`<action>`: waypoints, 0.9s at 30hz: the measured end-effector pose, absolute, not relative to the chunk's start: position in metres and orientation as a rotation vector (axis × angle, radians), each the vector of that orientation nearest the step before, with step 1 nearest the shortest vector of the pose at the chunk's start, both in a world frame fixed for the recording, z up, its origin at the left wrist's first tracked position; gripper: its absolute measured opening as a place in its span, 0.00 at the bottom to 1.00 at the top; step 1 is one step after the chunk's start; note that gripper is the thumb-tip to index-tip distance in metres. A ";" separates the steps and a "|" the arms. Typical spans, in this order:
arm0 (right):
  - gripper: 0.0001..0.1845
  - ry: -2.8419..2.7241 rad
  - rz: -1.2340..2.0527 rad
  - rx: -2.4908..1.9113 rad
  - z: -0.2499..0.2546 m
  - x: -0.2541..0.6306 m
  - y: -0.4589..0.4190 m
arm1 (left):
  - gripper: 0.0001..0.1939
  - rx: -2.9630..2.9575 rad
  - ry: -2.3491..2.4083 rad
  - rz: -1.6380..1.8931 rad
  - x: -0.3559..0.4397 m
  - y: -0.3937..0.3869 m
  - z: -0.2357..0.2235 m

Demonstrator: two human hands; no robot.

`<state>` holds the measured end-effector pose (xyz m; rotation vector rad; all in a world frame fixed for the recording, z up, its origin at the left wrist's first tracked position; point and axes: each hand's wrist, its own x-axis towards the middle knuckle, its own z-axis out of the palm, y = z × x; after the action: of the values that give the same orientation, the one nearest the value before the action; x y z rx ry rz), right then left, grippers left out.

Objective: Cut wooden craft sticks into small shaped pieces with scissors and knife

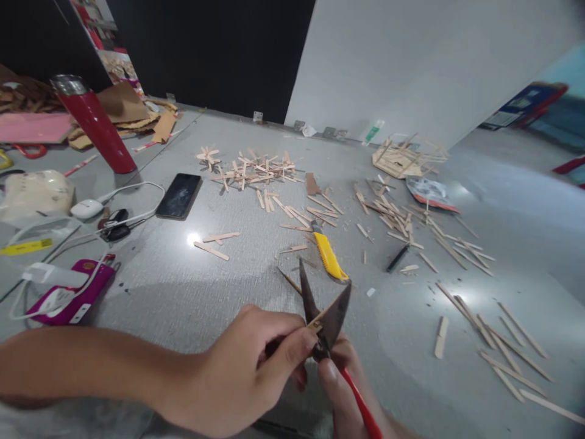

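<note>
My left hand [256, 366] pinches a small wooden stick [323, 314] between thumb and fingers. That stick lies across the spread blades of the scissors [336, 314], close to their pivot. Wrapped round the red handle of the scissors is my right hand [345, 384], its thumb on the near side; the other handle is mostly hidden. The blades point away from me. Just beyond the tips lies a yellow utility knife [329, 253]. A thin dark pointed piece [289, 280] sits left of the blades.
Piles of wooden sticks [258, 169] spread over the grey table [159, 268]. A stick-built frame [402, 158] stands at back right. Leftward are a phone [180, 195], a red bottle [98, 128], a purple case [77, 292] and white cables. More strips [503, 347] lie at right.
</note>
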<state>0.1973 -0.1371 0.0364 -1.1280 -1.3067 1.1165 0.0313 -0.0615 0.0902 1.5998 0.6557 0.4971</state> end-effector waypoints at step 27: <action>0.26 -1.352 1.103 -1.115 0.025 0.199 -0.138 | 0.25 1.481 0.661 0.398 0.034 -0.060 0.089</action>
<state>0.1995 -0.1384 0.0254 -1.1151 -1.3518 1.1026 0.0340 -0.0600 0.0891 1.4809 0.6611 0.3985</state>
